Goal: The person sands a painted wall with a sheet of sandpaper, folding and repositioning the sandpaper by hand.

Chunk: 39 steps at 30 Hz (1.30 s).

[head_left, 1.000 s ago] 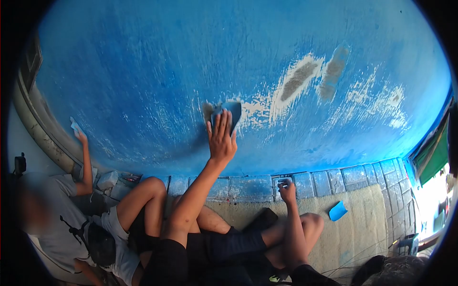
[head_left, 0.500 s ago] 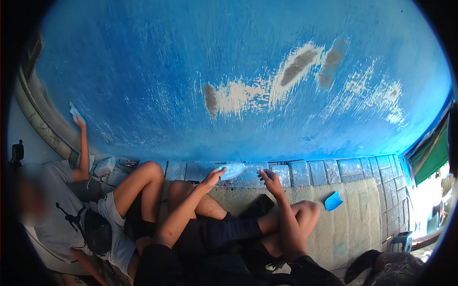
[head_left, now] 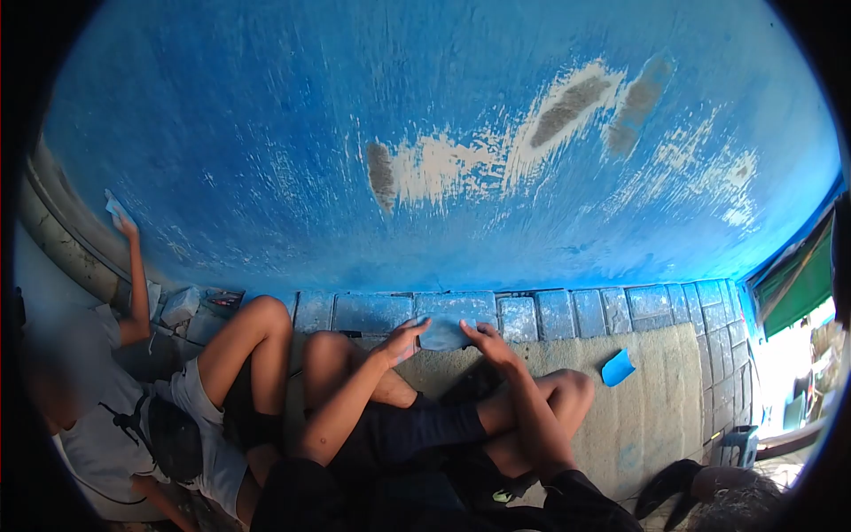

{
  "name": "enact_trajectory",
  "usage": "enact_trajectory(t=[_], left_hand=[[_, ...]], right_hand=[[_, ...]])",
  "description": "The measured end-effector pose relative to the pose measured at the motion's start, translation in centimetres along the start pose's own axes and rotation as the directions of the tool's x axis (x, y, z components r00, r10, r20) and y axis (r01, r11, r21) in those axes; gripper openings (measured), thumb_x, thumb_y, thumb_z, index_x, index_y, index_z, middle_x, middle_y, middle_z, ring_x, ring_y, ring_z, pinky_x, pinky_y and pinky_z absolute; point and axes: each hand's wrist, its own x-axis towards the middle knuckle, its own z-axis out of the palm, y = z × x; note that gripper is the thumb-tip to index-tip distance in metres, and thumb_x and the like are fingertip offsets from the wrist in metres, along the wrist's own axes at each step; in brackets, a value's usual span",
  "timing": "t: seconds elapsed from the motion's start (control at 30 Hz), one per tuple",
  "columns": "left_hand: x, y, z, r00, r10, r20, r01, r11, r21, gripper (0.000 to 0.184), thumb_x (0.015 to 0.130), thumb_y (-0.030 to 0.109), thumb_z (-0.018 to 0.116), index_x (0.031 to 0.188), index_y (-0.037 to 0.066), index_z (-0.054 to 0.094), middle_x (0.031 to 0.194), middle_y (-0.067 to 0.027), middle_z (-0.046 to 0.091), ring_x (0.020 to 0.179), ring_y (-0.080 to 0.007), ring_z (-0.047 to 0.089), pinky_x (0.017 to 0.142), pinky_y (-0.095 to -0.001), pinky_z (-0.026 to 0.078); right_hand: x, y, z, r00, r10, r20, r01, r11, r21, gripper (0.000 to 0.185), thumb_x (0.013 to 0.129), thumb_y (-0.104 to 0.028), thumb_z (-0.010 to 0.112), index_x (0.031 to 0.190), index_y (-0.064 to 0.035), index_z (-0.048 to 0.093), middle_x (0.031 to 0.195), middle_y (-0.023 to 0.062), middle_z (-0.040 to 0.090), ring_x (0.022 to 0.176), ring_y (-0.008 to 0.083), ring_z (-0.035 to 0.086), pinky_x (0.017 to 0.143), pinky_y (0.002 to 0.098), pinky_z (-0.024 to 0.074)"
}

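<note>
A thin, dull blue-grey sheet that looks like sandpaper spans the space between my hands, low in front of the wall. My left hand is closed on its left edge, thumb on top. At the right edge, my right hand pinches it with the thumb over the sheet; some fingers are hidden beneath. Beyond rises a blue wall with scraped white streaks and grey bare patches. A curved bright blue piece lies to the right.
At the left sits another person, whose raised hand presses a light blue sheet to the wall. A beige mat lies below me, beside grey paving blocks. Broken block pieces lie at the wall's foot. Dark footwear shows lower right.
My right hand has moved left and taken hold of the sheet's right edge. The sheet has turned from its pale blue side to a greyer one. The view has shifted slightly.
</note>
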Motion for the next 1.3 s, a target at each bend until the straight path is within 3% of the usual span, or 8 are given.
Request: enact_trajectory(t=[0.1, 0.3, 0.5, 0.63, 0.7, 0.8, 1.17, 1.3], left_hand=[[1.6, -2.1, -1.8, 0.998, 0.008, -0.058, -0.006, 0.999, 0.036, 0.043, 0.096, 0.027, 0.055, 0.127, -0.002, 0.048, 0.122, -0.0112, 0.056, 0.107, -0.0204, 0.058, 0.094, -0.0339, 0.047], [3.0, -1.7, -1.5, 0.999, -0.038, -0.007, 0.037, 0.998, -0.044, 0.054, 0.095, 0.042, 0.051, 0.128, 0.000, 0.046, 0.103, -0.0154, 0.064, 0.092, -0.0238, 0.065, 0.075, -0.0377, 0.054], [5.1, -4.1, -4.2, 0.960, 0.055, -0.276, 0.083, 0.881, 0.466, 0.055, 0.094, 0.042, 0.051, 0.119, -0.007, 0.048, 0.088, -0.0145, 0.066, 0.045, -0.0205, 0.061, 0.039, -0.0294, 0.048], [5.8, -5.4, -4.0, 0.966, 0.200, -0.162, -0.028, 0.707, 0.706, 0.050, 0.091, 0.042, 0.054, 0.108, -0.005, 0.055, 0.080, -0.0149, 0.066, 0.053, -0.0243, 0.062, 0.046, -0.0335, 0.049], [6.3, -6.0, -4.3, 0.947, 0.293, -0.131, -0.008, 0.429, 0.903, 0.043, 0.087, 0.044, 0.057, 0.096, 0.002, 0.062, 0.078, -0.0181, 0.067, 0.068, -0.0353, 0.066, 0.061, -0.0437, 0.052], [4.7, -5.2, -2.9, 0.931, 0.317, -0.179, 0.049, 0.379, 0.924, 0.040, 0.084, 0.045, 0.059, 0.086, 0.005, 0.062, 0.080, -0.0186, 0.066, 0.081, -0.0391, 0.064, 0.070, -0.0472, 0.050], [3.4, -5.0, -2.9, 0.932, 0.359, -0.040, -0.089, 0.334, 0.938, 0.035, 0.085, 0.043, 0.060, 0.093, 0.009, 0.065, 0.082, -0.0134, 0.068, 0.081, -0.0350, 0.066, 0.071, -0.0444, 0.052], [3.6, -5.0, -2.9, 0.951, 0.306, 0.035, -0.149, 0.359, 0.922, 0.036, 0.087, 0.043, 0.058, 0.090, 0.008, 0.066, 0.076, -0.0150, 0.067, 0.076, -0.0348, 0.066, 0.068, -0.0441, 0.051]], right_hand=[[0.4, 0.2, 0.5, 0.996, 0.071, -0.056, -0.082, 0.967, -0.240, 0.087, 0.088, -0.068, 0.043, 0.132, 0.0078, 0.045, 0.137, 0.0226, 0.044, 0.126, 0.0300, 0.043, 0.107, 0.0372, 0.0299], [0.2, -0.5, 0.2, 0.961, -0.224, -0.164, 0.219, 0.974, -0.049, 0.065, 0.098, -0.052, 0.036, 0.121, 0.0063, 0.052, 0.112, 0.0156, 0.059, 0.106, 0.0233, 0.056, 0.092, 0.0334, 0.0440], [-5.1, -11.5, 2.4, 0.875, -0.453, -0.172, 0.423, 0.887, -0.184, 0.047, 0.103, -0.035, 0.036, 0.116, 0.0071, 0.054, 0.099, 0.0107, 0.062, 0.099, 0.0151, 0.055, 0.086, 0.0301, 0.0465], [-7.6, -22.3, 5.7, 0.317, -0.892, -0.323, 0.785, 0.438, -0.438, 0.032, 0.100, -0.013, 0.037, 0.122, 0.0061, 0.052, 0.124, 0.0192, 0.057, 0.122, 0.0317, 0.051, 0.100, 0.0370, 0.0399], [-5.9, -27.3, 7.1, -0.032, -0.986, -0.162, 0.603, 0.111, -0.790, 0.031, 0.097, -0.008, 0.040, 0.122, 0.0054, 0.053, 0.136, 0.0160, 0.050, 0.133, 0.0349, 0.038, 0.109, 0.0434, 0.0272], [1.2, -26.5, 8.2, 0.020, -0.999, 0.039, 0.086, -0.038, -0.996, 0.045, 0.090, -0.007, 0.046, 0.135, -0.0026, 0.045, 0.147, 0.0038, 0.039, 0.143, 0.0369, 0.015, 0.113, 0.0567, -0.0058], [7.2, -21.0, 8.9, 0.121, -0.993, 0.009, 0.103, 0.003, -0.995, 0.052, 0.092, -0.014, 0.047, 0.142, -0.0032, 0.037, 0.149, 0.0132, 0.035, 0.142, 0.0367, 0.021, 0.112, 0.0604, -0.0010], [3.5, -31.3, 8.9, -0.072, -0.994, -0.078, 0.133, 0.068, -0.989, 0.047, 0.097, -0.014, 0.035, 0.143, -0.0033, 0.035, 0.150, 0.0136, 0.032, 0.143, 0.0356, 0.018, 0.113, 0.0546, -0.0056]])
